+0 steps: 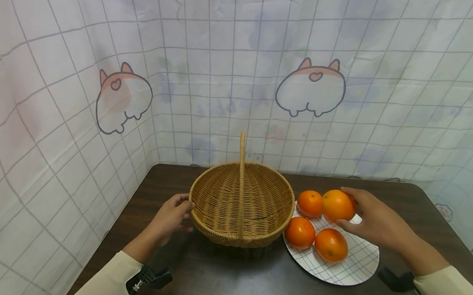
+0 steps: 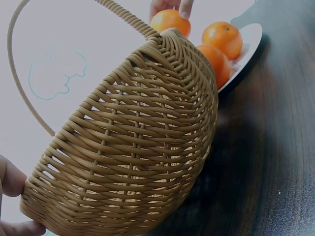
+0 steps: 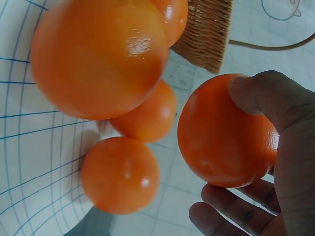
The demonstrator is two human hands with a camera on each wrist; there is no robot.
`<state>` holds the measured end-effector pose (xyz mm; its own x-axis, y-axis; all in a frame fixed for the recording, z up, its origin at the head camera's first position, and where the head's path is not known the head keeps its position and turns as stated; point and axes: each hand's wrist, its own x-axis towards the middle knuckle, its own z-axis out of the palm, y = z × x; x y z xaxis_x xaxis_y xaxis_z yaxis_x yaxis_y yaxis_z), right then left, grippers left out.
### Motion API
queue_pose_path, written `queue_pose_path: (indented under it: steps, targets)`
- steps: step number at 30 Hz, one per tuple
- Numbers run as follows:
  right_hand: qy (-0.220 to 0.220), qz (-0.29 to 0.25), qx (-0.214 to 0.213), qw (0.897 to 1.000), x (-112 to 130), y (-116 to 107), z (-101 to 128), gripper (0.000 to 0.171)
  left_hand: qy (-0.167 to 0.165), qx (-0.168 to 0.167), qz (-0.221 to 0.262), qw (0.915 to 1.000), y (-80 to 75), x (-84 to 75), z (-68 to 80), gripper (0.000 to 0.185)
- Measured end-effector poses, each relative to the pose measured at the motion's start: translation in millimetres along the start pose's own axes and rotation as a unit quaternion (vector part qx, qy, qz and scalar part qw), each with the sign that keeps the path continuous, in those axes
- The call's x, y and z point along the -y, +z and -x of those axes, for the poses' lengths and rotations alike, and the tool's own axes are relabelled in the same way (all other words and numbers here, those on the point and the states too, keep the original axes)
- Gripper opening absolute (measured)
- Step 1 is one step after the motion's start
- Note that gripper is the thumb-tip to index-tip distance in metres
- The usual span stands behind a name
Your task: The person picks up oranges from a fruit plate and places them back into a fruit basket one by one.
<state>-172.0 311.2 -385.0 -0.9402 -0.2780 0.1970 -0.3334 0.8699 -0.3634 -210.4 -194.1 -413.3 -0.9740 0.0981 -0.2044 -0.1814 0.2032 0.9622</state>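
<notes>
A wicker basket [image 1: 219, 196] with a tall arched handle stands on the dark table. My left hand [image 1: 172, 216] pinches its left rim; in the left wrist view the thumb and a finger show at the basket's edge [image 2: 118, 147]. With thumb and fingers around an orange [image 3: 216, 135], my right hand [image 1: 378, 220] holds it over the far side of a plate [image 1: 345, 274]. Several more oranges lie on the white, grid-patterned plate, among them a near one [image 1: 331, 245], one beside the basket [image 1: 299, 232] and one at the back [image 1: 310, 203].
Dark wood-look table [image 1: 234, 279] stretches in front of the basket. Behind and to the left hangs a white gridded cloth [image 1: 225, 77] with cartoon animal drawings. The plate sits close against the basket's right side. Each wrist wears a small black camera mount [image 1: 149, 279].
</notes>
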Motion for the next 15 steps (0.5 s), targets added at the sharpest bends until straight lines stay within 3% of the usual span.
queue_pose_path:
  steps: [15]
  targets:
    - [-0.005,-0.012,0.001,1.000,13,-3,-14,0.089,0.001,0.004,0.004,1.0000,0.3,1.2,1.2,0.054]
